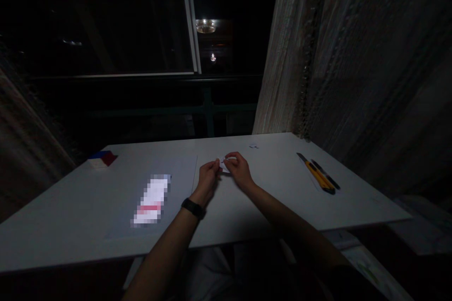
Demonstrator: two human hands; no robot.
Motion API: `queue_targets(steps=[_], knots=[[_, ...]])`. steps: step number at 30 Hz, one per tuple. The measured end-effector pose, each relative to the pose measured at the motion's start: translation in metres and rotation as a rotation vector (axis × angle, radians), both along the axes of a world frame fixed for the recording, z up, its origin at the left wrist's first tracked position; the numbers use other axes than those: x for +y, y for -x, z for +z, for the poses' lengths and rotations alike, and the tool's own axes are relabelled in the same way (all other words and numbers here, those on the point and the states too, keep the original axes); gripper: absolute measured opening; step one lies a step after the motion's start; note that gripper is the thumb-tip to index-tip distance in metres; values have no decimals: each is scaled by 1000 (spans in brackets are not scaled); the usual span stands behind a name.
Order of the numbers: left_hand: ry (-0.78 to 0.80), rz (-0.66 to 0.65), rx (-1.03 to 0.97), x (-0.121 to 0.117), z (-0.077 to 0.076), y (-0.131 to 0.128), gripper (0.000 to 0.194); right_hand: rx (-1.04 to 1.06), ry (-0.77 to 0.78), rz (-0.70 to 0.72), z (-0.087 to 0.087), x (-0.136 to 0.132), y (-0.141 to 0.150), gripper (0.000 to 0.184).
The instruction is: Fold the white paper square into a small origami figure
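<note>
Both hands meet over the middle of a white table [275, 207], around a small piece of white paper [223, 165]. My left hand [209, 176], with a dark band on its wrist, pinches the paper's left side between thumb and fingers. From the right, my right hand [240, 169] closes thumb and fingertips on the paper's other side. Parts of the paper are hidden by the fingers, and its exact shape is hard to make out in the dim light. A few small scraps [254, 146] lie beyond my right hand.
A yellow utility knife [319, 176] and a black pen [326, 175] lie at the right. Left of my hands, a bright, pixelated phone [151, 200] rests on a sheet of paper [183, 169]. A red, blue and white block [102, 159] sits far left. Curtains [282, 56] flank the window.
</note>
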State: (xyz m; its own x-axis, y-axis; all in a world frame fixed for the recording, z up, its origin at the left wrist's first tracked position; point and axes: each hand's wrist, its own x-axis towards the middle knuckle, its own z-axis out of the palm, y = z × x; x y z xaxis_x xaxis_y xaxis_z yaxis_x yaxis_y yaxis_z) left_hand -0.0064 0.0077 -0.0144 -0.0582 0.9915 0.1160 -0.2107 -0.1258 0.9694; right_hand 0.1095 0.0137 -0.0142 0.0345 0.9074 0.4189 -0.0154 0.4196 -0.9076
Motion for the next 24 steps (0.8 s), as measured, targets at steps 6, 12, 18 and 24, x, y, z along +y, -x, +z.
queue_targets(steps=[6,12,18,24], knots=[[13,-2,-6,2,-1,0,41,49,30,17,-1,2,0,22],[5,6,13,1,1,-1,42,33,23,-4,-2,3,0,23],[1,19,25,-2,5,-2,42,64,34,11,0,1,0,24],[-10,9,28,-2,5,-2,43,69,38,6,-1,2,0,26]])
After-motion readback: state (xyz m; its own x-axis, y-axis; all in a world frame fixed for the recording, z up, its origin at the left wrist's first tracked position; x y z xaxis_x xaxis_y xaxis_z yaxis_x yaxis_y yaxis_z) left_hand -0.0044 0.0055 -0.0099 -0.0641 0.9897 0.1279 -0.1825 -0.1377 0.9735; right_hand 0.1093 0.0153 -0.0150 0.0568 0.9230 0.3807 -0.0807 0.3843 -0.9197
